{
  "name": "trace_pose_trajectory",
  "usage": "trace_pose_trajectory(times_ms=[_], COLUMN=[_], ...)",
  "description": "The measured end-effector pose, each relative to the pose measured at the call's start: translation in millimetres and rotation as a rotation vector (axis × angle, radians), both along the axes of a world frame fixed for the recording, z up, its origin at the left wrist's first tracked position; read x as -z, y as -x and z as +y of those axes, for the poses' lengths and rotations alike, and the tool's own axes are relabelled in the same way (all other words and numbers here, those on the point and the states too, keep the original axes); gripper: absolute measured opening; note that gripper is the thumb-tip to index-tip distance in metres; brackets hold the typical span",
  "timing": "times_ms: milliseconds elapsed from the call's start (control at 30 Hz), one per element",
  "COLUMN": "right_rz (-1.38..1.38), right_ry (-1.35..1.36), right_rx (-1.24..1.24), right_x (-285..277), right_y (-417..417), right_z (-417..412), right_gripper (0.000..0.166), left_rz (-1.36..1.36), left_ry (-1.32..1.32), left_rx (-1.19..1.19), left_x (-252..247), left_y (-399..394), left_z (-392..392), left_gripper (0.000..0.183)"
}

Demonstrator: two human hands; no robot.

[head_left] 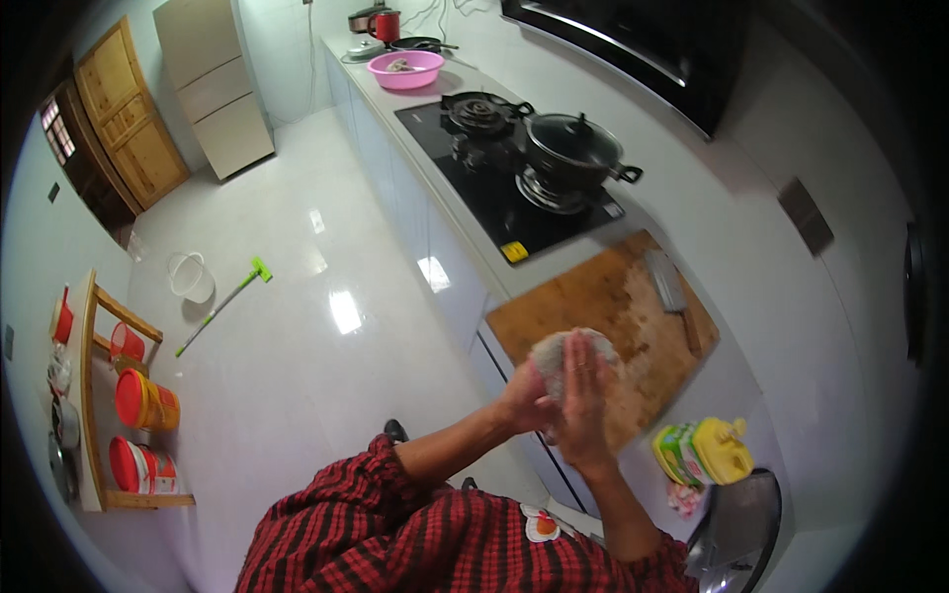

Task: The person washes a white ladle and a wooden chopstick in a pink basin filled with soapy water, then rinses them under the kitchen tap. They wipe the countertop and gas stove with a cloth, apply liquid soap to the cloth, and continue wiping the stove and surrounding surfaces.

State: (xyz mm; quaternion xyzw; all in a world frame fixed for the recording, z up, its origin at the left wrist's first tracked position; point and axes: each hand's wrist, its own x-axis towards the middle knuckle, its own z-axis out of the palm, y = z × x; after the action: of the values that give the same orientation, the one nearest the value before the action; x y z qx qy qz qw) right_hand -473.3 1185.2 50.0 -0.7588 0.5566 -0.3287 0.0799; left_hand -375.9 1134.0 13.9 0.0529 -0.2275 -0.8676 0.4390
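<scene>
Above the near edge of a wooden cutting board (pixel 563 296), my left hand (pixel 526 396) holds a pale, greyish cloth-like lump (pixel 552 356) from its left side. My right hand (pixel 586 385) lies over the lump with its fingers straight and close together. What exactly the lump is, the picture does not settle. A cleaver (pixel 667 285) with a wooden handle rests on the far right part of the board.
Beyond the board, a lidded black pot (pixel 574 148) stands on the gas hob (pixel 474 167). A yellow oil jug (pixel 715 452) is at the right, near the sink (pixel 741 519). Farther along the counter is a pink basin (pixel 406 78). A mop (pixel 222 304) and white bucket (pixel 193 278) are on the floor.
</scene>
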Motion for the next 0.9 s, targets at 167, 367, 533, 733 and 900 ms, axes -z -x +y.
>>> trace_pose_trajectory(times_ms=[167, 367, 533, 733, 900], right_rz=[-0.161, -0.454, -0.819, -1.028, -1.045], right_ry=[-0.095, -0.407, -0.547, -0.576, -0.555], right_rx=[-0.275, -0.32, -0.314, -0.442, -0.248], right_x=[20.2, 39.6, 41.4, 41.4, 66.9], right_y=[-129.5, -204.4, -256.9, -268.7, -268.6], right_z=[-115.9, -239.0, -275.4, -367.9, -460.1], right_gripper=[0.083, 0.076, 0.077, 0.083, 0.055], left_rz=[-0.255, -0.755, -0.995, -0.815, -0.892], left_ry=[0.15, 0.263, 0.259, 0.267, 0.218], left_rx=[-0.312, -0.276, -0.324, -0.511, -0.514], left_x=[39.8, 53.9, 34.5, 54.2, 61.2], left_y=[-136.3, -244.0, -307.0, -308.7, -302.0], left_z=[-84.6, -159.5, -232.6, -347.0, -446.6], left_gripper=[0.049, 0.053, 0.041, 0.059, 0.067])
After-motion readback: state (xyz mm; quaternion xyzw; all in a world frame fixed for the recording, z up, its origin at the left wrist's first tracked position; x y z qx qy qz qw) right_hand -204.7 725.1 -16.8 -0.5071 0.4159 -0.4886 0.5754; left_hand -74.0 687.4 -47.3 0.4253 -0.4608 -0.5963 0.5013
